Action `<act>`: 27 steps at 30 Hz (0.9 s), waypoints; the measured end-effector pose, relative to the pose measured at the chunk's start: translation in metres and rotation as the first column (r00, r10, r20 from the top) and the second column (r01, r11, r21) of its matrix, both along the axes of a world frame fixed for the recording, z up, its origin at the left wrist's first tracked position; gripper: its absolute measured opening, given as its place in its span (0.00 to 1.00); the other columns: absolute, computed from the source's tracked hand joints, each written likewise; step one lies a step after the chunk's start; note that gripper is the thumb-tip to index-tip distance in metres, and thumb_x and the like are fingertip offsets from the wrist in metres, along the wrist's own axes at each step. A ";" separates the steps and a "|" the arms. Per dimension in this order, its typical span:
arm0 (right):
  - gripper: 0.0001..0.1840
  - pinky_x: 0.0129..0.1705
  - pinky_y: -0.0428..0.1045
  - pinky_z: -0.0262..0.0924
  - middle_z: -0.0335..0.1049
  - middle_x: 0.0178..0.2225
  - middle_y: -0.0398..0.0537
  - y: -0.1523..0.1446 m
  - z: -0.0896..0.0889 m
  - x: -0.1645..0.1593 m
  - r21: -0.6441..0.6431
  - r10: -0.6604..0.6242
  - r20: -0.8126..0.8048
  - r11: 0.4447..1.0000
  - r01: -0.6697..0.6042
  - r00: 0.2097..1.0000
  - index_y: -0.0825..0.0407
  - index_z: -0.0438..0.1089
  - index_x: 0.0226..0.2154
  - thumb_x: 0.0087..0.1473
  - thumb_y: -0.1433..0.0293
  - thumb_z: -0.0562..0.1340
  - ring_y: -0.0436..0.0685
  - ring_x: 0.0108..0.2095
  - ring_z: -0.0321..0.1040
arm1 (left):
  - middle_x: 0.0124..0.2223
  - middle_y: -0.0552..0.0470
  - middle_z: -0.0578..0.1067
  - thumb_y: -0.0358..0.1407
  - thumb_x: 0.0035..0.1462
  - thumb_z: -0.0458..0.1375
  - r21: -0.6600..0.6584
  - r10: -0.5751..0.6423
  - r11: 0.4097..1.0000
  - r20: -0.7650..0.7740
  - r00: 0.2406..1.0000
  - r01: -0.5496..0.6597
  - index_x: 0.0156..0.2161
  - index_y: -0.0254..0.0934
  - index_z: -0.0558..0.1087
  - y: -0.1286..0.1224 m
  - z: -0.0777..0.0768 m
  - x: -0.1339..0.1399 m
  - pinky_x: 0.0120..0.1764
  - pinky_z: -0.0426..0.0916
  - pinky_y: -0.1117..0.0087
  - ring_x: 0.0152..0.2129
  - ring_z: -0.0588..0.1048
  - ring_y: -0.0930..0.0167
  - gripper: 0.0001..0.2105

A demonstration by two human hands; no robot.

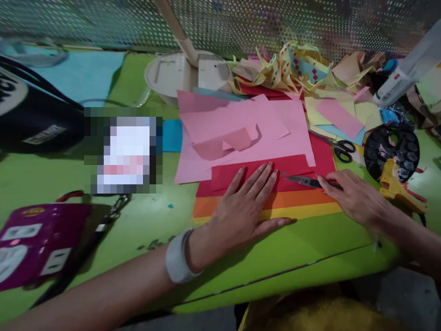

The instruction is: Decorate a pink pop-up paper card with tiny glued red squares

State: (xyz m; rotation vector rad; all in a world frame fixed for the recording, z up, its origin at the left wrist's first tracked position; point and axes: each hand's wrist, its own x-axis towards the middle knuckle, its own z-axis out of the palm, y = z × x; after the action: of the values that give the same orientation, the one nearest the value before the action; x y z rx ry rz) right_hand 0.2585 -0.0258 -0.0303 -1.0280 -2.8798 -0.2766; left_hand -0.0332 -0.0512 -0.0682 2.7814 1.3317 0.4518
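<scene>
Red rectangular paper strip [291, 166] lies beneath the left hand [243, 204] (fingers flat, extended); the right hand [356, 196] grips a dark-handled, pointed metal cutting tool [301, 181].

The red strip [292, 166] is smooth, matt paper, as are the pink sheets [285, 110] and orange sheet [292, 199]. The blade [299, 180] is grey metal with a dull shine; the loose scissors [344, 151] have black plastic handles. Glossy black plastic makes the palette [370, 151], yellow plastic the glue gun [390, 172], shiny purple plastic the box [76, 220]. The table [275, 276] is smooth with a soft sheen; the scraps [289, 64] are crinkled paper, the mesh [241, 27] metal-like and perforated.
</scene>
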 end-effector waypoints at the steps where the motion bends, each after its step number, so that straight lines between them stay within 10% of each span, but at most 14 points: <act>1: 0.22 0.36 0.52 0.65 0.70 0.42 0.57 0.001 0.000 0.000 0.003 -0.002 -0.007 1.000 0.002 1.000 0.55 0.64 0.56 0.62 0.79 0.50 0.59 0.39 0.66 | 0.69 0.36 0.56 0.62 0.61 0.42 0.000 0.003 1.000 0.006 1.000 -0.003 0.71 0.32 0.37 0.000 -0.001 0.000 0.65 0.44 0.49 0.66 0.54 0.56 0.45; 27: 0.25 0.42 0.55 0.66 0.70 0.44 0.59 0.016 0.003 -0.001 -0.025 0.023 -0.001 0.999 -0.023 1.000 0.58 0.64 0.57 0.58 0.80 0.50 0.62 0.43 0.67 | 0.69 0.36 0.55 0.62 0.61 0.41 -0.063 -0.004 0.998 0.083 0.997 0.009 0.70 0.31 0.42 0.008 0.002 0.013 0.67 0.42 0.51 0.67 0.53 0.58 0.44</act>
State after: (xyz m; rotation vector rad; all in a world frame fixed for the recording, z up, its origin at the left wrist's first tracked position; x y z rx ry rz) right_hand 0.2572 -0.0095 -0.0271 -0.9979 -2.8994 -0.2385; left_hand -0.0204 -0.0433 -0.0661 2.6837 1.2957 0.5092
